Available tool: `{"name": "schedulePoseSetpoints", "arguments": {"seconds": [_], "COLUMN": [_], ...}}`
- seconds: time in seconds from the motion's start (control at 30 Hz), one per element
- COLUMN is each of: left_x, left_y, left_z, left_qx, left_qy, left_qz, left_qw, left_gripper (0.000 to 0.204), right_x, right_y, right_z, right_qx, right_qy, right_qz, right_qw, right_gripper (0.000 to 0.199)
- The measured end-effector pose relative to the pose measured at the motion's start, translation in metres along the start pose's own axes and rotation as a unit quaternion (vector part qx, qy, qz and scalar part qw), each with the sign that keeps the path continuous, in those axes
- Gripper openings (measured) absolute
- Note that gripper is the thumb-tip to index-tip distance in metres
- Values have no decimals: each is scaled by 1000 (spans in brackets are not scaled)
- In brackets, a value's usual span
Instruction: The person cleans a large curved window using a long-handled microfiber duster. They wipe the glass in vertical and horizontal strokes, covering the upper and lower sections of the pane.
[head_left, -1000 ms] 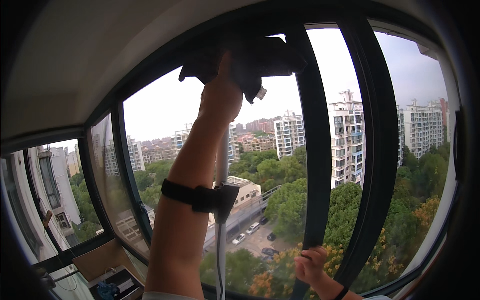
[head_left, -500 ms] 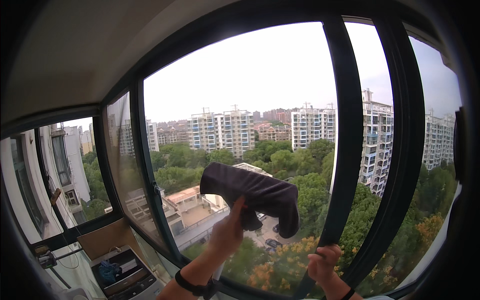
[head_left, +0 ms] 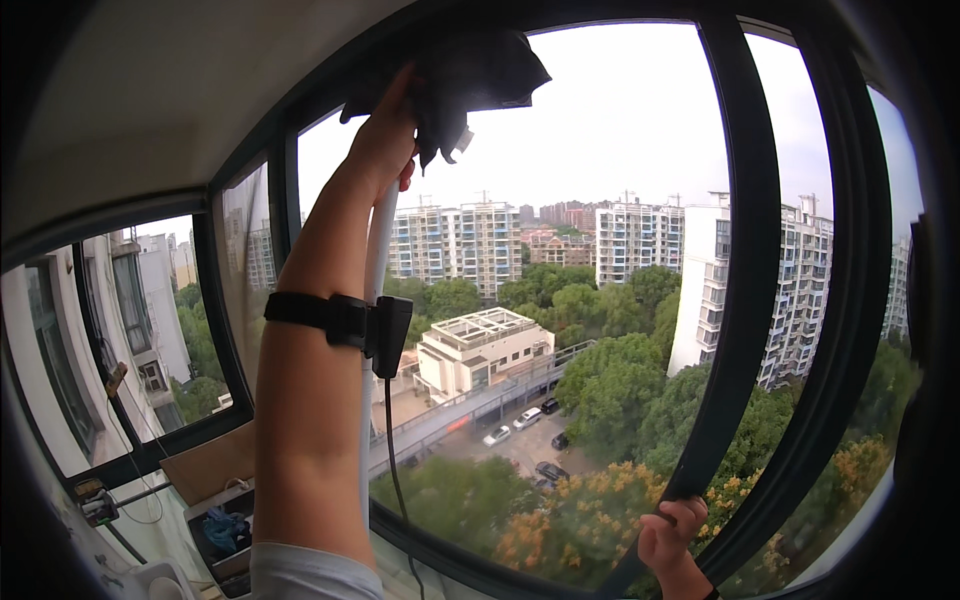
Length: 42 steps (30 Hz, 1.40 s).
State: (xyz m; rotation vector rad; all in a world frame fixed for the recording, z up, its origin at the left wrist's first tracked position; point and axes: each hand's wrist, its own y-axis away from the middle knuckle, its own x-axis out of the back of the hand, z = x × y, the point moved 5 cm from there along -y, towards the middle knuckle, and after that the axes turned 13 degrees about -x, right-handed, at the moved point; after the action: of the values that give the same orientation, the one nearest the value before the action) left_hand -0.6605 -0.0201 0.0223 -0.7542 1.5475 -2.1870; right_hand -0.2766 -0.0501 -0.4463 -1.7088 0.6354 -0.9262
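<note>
**At window top edge: cloth pressed to glass**

At the upper left corner of the window pane point(head_left: 600, 300), dark cloth point(head_left: 470, 75) sits against glass. Left hand point(head_left: 385, 135) gripping cloth, arm raised. Right hand point(head_left: 672, 535) wrapped around dark frame bar point(head_left: 745, 300) near bottom edge.

Dark cloth point(head_left: 470, 75) on a white pole point(head_left: 375, 300), pressed to the top of the window pane point(head_left: 600, 130).

The cloth was dark grey to black, crumpled and bunched, with a small pale tag hanging at its lower edge. It sat high against the glass, just under the curved upper frame point(head_left: 745, 250). The pole ran nearly upright, slightly bowed, from the cloth down to the lower edge of the view. The dark frame upright stood to the right of the cloth.
</note>
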Motion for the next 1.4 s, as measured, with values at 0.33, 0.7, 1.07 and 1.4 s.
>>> {"name": "schedulePoseSetpoints", "arguments": {"seconds": [0.33, 0.7, 1.07, 1.4], "left_x": [-8, -45, 33, 36], "left_y": [211, 261, 0, 12], "left_z": [-116, -121, -51, -78], "left_qx": [151, 39, -33, -29], "left_qy": [96, 23, -8, 33], "left_qz": [-11, 11, -1, 27], "left_qw": [984, 999, 999, 999], "left_gripper": [54, 62, 49, 56], "right_x": [1, -3, -9, 22], "right_y": [0, -4, 3, 15], "right_z": [-1, 0, 5, 21], "right_qx": [3, 9, 25, 40], "right_qy": [-10, 31, 169, 204], "right_qz": [-11, -59, -25, -48], "right_qw": [1000, 998, 985, 977], "right_gripper": [10, 9, 9, 11]}}
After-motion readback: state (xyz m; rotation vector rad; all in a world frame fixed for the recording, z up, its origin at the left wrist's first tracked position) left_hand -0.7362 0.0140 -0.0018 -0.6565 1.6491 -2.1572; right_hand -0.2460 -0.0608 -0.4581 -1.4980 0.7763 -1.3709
